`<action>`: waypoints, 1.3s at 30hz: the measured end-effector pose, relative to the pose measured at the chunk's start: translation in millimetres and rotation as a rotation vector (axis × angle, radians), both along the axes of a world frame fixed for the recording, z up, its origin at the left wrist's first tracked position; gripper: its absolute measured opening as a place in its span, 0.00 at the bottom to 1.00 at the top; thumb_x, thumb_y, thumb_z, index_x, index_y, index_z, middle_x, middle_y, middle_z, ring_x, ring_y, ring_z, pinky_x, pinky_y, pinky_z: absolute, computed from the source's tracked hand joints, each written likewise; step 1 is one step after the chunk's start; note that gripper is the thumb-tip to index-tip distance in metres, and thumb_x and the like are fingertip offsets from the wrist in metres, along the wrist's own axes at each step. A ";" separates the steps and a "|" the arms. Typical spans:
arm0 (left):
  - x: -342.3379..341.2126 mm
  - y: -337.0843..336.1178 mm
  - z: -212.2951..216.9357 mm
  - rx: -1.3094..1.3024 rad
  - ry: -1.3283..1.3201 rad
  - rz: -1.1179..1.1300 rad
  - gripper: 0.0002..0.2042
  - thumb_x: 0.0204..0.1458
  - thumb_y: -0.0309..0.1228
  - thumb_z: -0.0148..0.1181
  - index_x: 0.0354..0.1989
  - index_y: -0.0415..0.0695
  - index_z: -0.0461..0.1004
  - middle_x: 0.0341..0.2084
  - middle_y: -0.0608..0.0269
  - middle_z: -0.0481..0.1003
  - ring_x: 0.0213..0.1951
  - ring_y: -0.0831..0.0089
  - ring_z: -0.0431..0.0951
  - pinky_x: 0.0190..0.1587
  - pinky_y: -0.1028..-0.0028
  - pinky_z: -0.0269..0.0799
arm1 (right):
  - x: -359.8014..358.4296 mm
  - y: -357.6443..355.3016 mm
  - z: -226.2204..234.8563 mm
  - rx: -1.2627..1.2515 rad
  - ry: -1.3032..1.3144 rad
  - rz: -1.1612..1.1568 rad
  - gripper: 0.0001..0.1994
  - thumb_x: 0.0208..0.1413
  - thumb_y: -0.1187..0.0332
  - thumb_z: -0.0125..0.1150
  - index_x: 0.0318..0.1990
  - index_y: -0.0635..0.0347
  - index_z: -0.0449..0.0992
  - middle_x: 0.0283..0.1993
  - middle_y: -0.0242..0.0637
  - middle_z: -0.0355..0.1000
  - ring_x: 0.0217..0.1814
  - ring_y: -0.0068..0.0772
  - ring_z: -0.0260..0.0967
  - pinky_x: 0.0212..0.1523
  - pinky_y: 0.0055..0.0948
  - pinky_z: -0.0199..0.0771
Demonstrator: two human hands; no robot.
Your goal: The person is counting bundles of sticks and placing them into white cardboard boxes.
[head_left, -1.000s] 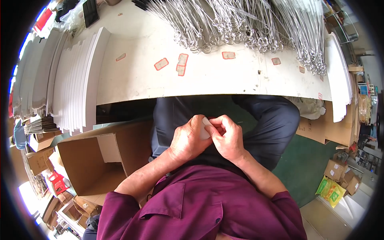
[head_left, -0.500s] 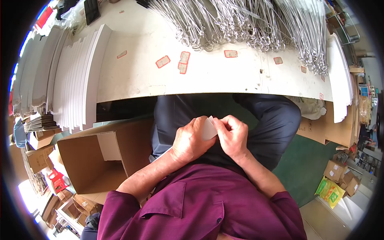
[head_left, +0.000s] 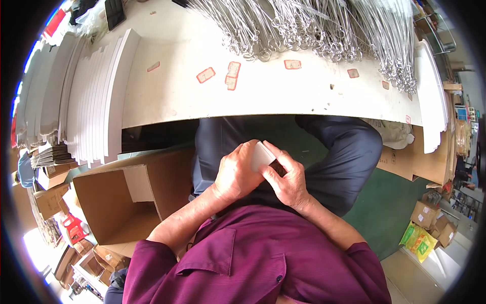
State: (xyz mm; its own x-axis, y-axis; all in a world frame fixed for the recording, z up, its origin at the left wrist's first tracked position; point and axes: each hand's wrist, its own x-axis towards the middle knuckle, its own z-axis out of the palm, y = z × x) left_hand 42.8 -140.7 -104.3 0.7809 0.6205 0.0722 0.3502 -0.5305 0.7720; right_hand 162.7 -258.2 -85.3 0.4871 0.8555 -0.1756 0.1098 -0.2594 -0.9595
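Over my lap, both hands hold the end of a narrow white cardboard box (head_left: 261,156). My left hand (head_left: 236,171) is wrapped round its left side, hiding most of it. My right hand (head_left: 288,178) grips the other side, with the thumb pressed across the white face and the fingers along the far edge. A dark brown patch shows at the box beside the right thumb; whether it is the inside or something in it, I cannot tell.
Long white boxes (head_left: 96,101) stand in a row on the table's left. Bundles of metal rods with ring ends (head_left: 324,35) lie along the back of the white table (head_left: 177,101). A large open carton (head_left: 116,202) is at my left. Small red-edged labels (head_left: 232,76) dot the tabletop.
My right hand has turned, its thumb now lying across the box's white face instead of pinching the top edge. The dark brown patch has come into view.
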 end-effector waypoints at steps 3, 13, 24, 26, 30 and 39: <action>-0.4 3.2 0.4 -0.008 -0.014 0.008 0.26 0.45 0.34 0.71 0.51 0.36 0.71 0.38 0.44 0.80 0.38 0.47 0.84 0.40 0.56 0.82 | -6.4 3.2 -5.3 0.098 0.017 -0.027 0.21 0.61 0.70 0.67 0.61 0.68 0.75 0.48 0.50 0.80 0.48 0.34 0.81 0.48 0.30 0.79; -4.9 4.5 23.3 -0.127 0.022 0.028 0.24 0.48 0.35 0.71 0.51 0.37 0.73 0.36 0.43 0.79 0.41 0.44 0.81 0.43 0.56 0.79 | -4.4 14.7 -8.4 0.115 0.155 -0.124 0.15 0.63 0.78 0.60 0.56 0.71 0.77 0.47 0.40 0.81 0.47 0.24 0.77 0.50 0.25 0.77; -82.2 69.9 93.0 -0.331 0.093 0.144 0.12 0.54 0.30 0.68 0.43 0.35 0.78 0.33 0.47 0.79 0.36 0.64 0.82 0.41 0.64 0.76 | 45.0 48.0 35.8 0.309 -0.401 -0.035 0.07 0.62 0.73 0.65 0.44 0.68 0.81 0.41 0.45 0.81 0.38 0.36 0.79 0.41 0.30 0.78; -83.1 95.2 100.2 -0.044 0.047 0.238 0.11 0.53 0.30 0.68 0.40 0.36 0.77 0.32 0.42 0.79 0.39 0.49 0.83 0.41 0.59 0.77 | 62.7 59.0 37.6 0.443 -0.678 -0.075 0.05 0.61 0.76 0.64 0.41 0.68 0.80 0.39 0.45 0.80 0.37 0.39 0.79 0.40 0.32 0.78; -79.2 159.9 108.3 0.404 0.342 0.369 0.14 0.56 0.32 0.64 0.47 0.38 0.74 0.32 0.37 0.78 0.38 0.40 0.80 0.39 0.49 0.75 | 90.1 70.8 27.7 0.391 -0.730 -0.132 0.03 0.61 0.77 0.63 0.40 0.66 0.79 0.37 0.42 0.79 0.33 0.34 0.76 0.35 0.30 0.76; -74.2 266.0 105.8 0.901 0.666 0.484 0.23 0.53 0.36 0.68 0.54 0.37 0.72 0.46 0.45 0.76 0.54 0.48 0.75 0.53 0.54 0.72 | 101.2 72.1 16.2 0.389 -0.636 -0.142 0.03 0.61 0.76 0.63 0.40 0.64 0.80 0.37 0.39 0.79 0.29 0.28 0.74 0.30 0.26 0.74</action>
